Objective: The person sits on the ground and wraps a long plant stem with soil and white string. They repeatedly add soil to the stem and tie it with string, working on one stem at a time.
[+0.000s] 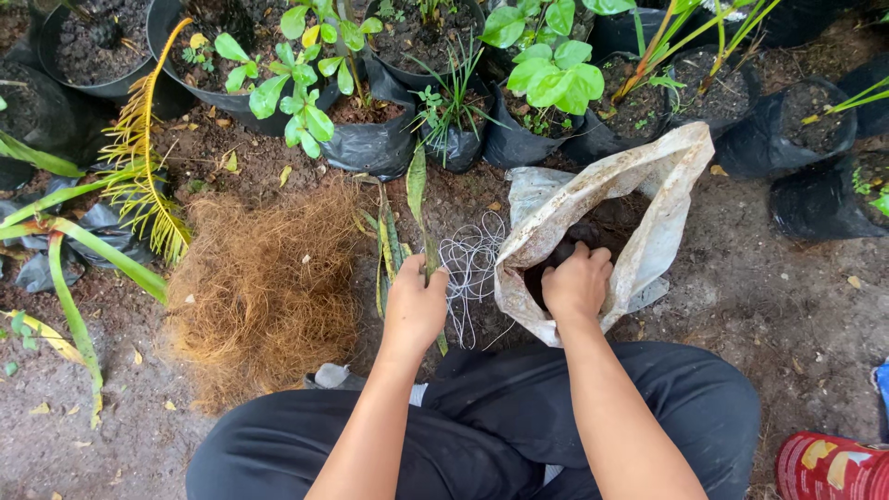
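While the person sits cross-legged on the bare dirt ground (759,296), a row of black grow bags (370,143) with green plants lines the far edge of the view. Nearer, on the left, a mound of brown coconut fibre (264,287) lies on the soil, with a yellowing palm frond (139,157) arching beside it. To the right of centre stands a grubby white sack (639,185), its mouth held wide and dark soil showing inside. The right hand (576,282) reaches into that mouth, fingers curled down out of sight, so what it grips cannot be told. The left hand (414,306) is closed around the base of a long-leaved cutting (417,190), whose narrow green blades point away from the person, between the fibre and the sack. A loose tangle of thin white string (472,264) lies on the ground between the two hands. At the lower right corner sits a red can (829,468).
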